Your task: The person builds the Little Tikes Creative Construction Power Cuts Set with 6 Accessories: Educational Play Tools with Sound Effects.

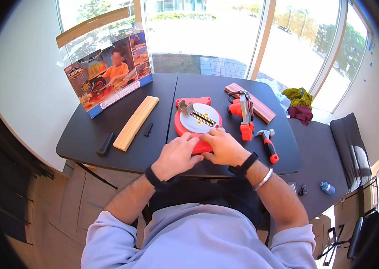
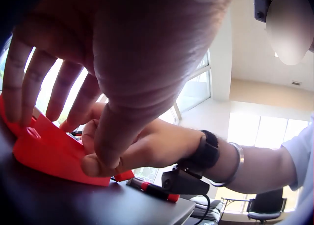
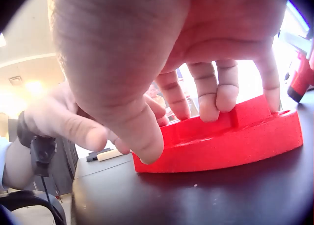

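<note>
Both hands are at the near side of a red toy saw base [image 1: 204, 147] that lies on the table. A round grey turntable [image 1: 188, 124] with a black-and-yellow striped slot and an upright grey bracket [image 1: 184, 107] tops it. My left hand [image 1: 176, 155] holds the base's near left part, fingertips over its top and thumb low at the front. From the right, my right hand [image 1: 226, 147] grips it; in the right wrist view the thumb presses the front wall of the red base [image 3: 221, 154] while the fingers reach over the top.
Left of the base lie a wooden plank [image 1: 136, 123], a small black piece [image 1: 148, 129] and a black handle [image 1: 105, 144]. A toy box [image 1: 108, 74] stands behind them. To the right are a red toy saw [image 1: 246, 114], a reddish plank [image 1: 261, 110] and a hammer [image 1: 268, 145].
</note>
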Available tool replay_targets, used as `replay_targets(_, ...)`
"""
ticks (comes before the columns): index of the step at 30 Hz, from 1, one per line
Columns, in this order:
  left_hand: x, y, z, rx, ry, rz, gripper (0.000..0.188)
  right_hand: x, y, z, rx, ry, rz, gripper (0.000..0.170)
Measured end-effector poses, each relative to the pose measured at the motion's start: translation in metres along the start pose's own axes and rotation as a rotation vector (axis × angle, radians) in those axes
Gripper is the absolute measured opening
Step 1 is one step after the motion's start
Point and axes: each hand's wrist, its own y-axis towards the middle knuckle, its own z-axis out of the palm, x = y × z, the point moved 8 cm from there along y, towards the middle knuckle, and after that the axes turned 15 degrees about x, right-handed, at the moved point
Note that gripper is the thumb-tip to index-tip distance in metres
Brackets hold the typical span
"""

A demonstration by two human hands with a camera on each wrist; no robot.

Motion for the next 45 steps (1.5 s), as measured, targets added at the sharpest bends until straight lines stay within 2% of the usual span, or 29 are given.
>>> replay_targets(2, 0.004, -0.002, -0.004, -0.034, 0.055, -0.031, 0.051, 0.021, -0.003, -0.005, -0.058, 0.030, -0.119, 0.045)
replay_targets(5, 0.016, -0.004, -0.005, 0.019, 0.105, -0.110, 0.051, 0.041, -0.005, 0.000, -0.011, 0.112, -0.123, 0.042)
replay_targets(6, 0.019, -0.006, -0.006, 0.033, 0.113, -0.152, 0.051, 0.046, -0.005, 0.003, 0.068, 0.155, -0.116, 0.035)
replay_targets(10, 0.023, -0.015, -0.014, 0.059, 0.157, -0.209, 0.055, 0.069, -0.006, -0.003, 0.016, 0.306, -0.225, 0.028)
replay_targets(14, 0.037, -0.009, -0.008, 0.077, 0.121, -0.289, 0.063, 0.064, -0.012, -0.020, -0.021, 0.388, -0.294, 0.027)
replay_targets(16, 0.037, -0.004, -0.004, 0.065, 0.095, -0.314, 0.067, 0.050, -0.018, -0.030, 0.008, 0.420, -0.160, 0.029)
replay_targets(17, 0.029, -0.002, -0.009, 0.018, 0.178, -0.292, 0.070, 0.048, -0.022, -0.036, -0.082, 0.314, -0.214, 0.026)
replay_targets(19, 0.020, -0.004, -0.005, 0.002, 0.229, -0.280, 0.074, 0.030, -0.039, -0.054, -0.170, 0.352, -0.183, 0.024)
replay_targets(21, 0.015, -0.003, -0.003, 0.090, 0.245, -0.281, 0.077, 0.012, -0.048, -0.063, -0.189, 0.332, -0.095, 0.026)
replay_targets(25, 0.002, -0.006, 0.004, 0.027, 0.198, -0.170, 0.066, -0.037, -0.064, -0.079, -0.253, 0.318, 0.168, 0.032)
replay_targets(26, -0.001, -0.004, 0.002, 0.064, 0.144, -0.177, 0.058, -0.048, -0.068, -0.085, -0.296, 0.304, 0.219, 0.036)
replay_targets(29, -0.002, 0.000, 0.006, 0.070, 0.078, -0.108, 0.054, -0.086, -0.073, -0.090, -0.293, 0.271, 0.386, 0.051)
replay_targets(30, -0.003, 0.001, 0.006, 0.074, 0.075, -0.109, 0.054, -0.091, -0.072, -0.092, -0.290, 0.273, 0.388, 0.051)
replay_targets(32, -0.008, 0.003, 0.007, 0.088, 0.056, -0.093, 0.052, -0.105, -0.075, -0.097, -0.296, 0.214, 0.519, 0.064)
replay_targets(36, -0.007, 0.006, 0.005, 0.110, 0.012, -0.081, 0.054, -0.129, -0.073, -0.096, -0.287, 0.266, 0.599, 0.076)
replay_targets(38, -0.005, 0.007, 0.006, 0.133, -0.012, -0.120, 0.055, -0.139, -0.073, -0.086, -0.223, 0.402, 0.655, 0.081)
replay_targets(42, -0.004, 0.010, 0.004, 0.143, -0.058, -0.135, 0.056, -0.137, -0.070, -0.076, -0.110, 0.400, 0.659, 0.085)
replay_targets(45, -0.003, 0.012, 0.003, 0.129, -0.055, -0.112, 0.056, -0.129, -0.071, -0.078, -0.123, 0.373, 0.618, 0.085)
